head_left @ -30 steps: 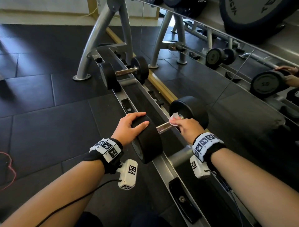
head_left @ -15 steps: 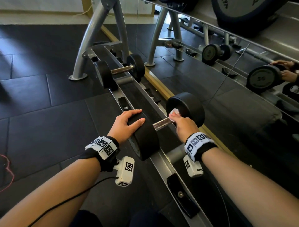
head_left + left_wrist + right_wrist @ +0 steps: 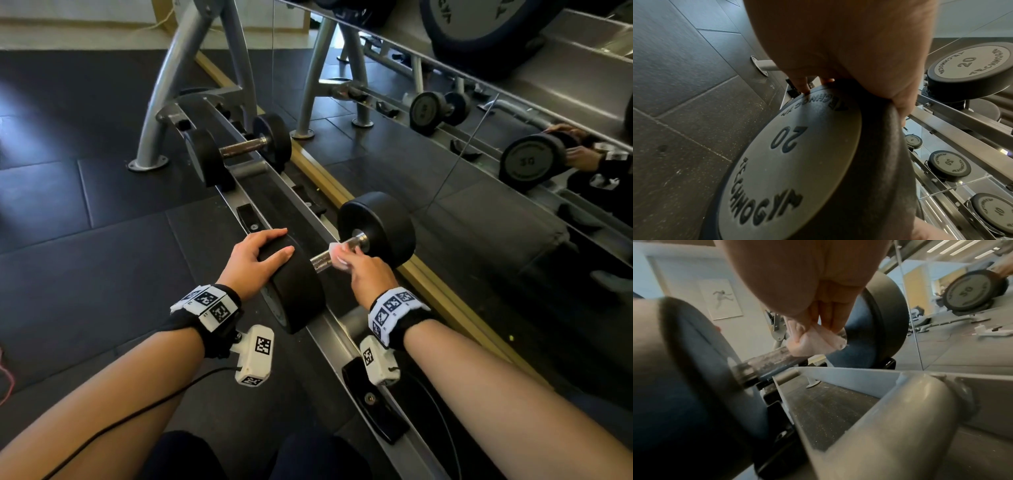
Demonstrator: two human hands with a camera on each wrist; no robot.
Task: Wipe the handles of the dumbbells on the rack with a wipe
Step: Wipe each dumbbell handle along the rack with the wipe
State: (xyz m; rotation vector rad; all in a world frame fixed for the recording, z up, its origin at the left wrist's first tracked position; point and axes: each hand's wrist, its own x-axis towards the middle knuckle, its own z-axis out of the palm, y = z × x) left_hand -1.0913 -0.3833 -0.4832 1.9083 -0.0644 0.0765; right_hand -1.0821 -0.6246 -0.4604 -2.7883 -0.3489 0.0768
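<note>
A black 20 dumbbell [image 3: 380, 222] lies across the grey rack [image 3: 329, 329], its metal handle [image 3: 320, 262] bare near the front head. My left hand [image 3: 255, 260] rests on top of the near head [image 3: 789, 170], fingers curled over its rim. My right hand [image 3: 366, 270] pinches a small white wipe [image 3: 339, 255] against the handle close to the far head. In the right wrist view the crumpled wipe [image 3: 813, 344] sits between thumb and fingers on the knurled handle [image 3: 774, 360]. A second, smaller dumbbell [image 3: 239, 150] rests farther along the rack.
A mirror on the right reflects the rack, other dumbbells [image 3: 529, 161] and my hands. The rack's grey legs [image 3: 164, 102] stand on dark rubber floor tiles [image 3: 85, 267]. A wooden strip [image 3: 431, 284] runs along the mirror's base. Black saddle pads [image 3: 373, 407] sit on the rack rail.
My right hand has slid the wipe back along the handle from the far head towards the middle. The left hand stays on the near head.
</note>
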